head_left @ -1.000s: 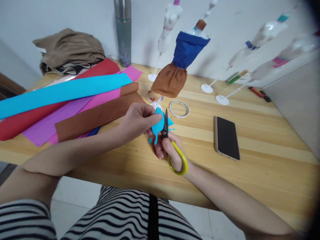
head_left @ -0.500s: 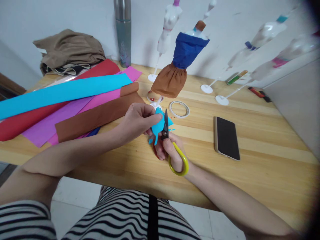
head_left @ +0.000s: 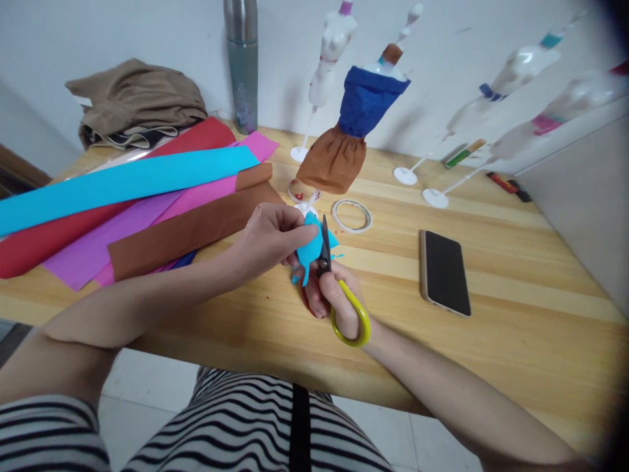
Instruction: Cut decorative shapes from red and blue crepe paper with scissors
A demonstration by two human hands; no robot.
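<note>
Between thumb and fingers, my left hand (head_left: 275,236) pinches a small piece of blue crepe paper (head_left: 309,246) with an uneven, cut edge. My right hand (head_left: 334,295) is closed around the yellow-handled scissors (head_left: 351,318), thumb through one loop. Their dark blades point away from me and lie against the right side of the paper. Small blue scraps lie just beyond the blades. Behind my hands a mini mannequin wears a blue paper top (head_left: 371,101) and a gathered brown skirt (head_left: 334,160); my left hand and the paper are near its white base.
Coloured paper sheets (head_left: 122,187) are piled at the left, beside folded brown cloth (head_left: 140,98) and a flask (head_left: 242,72). A tape roll (head_left: 352,216) and a phone (head_left: 445,272) lie to the right. More mannequins (head_left: 521,69) stand along the wall.
Almost nothing differs. Both hands, the scissors and the blue paper keep nearly the same place; the view has shifted very slightly.
</note>
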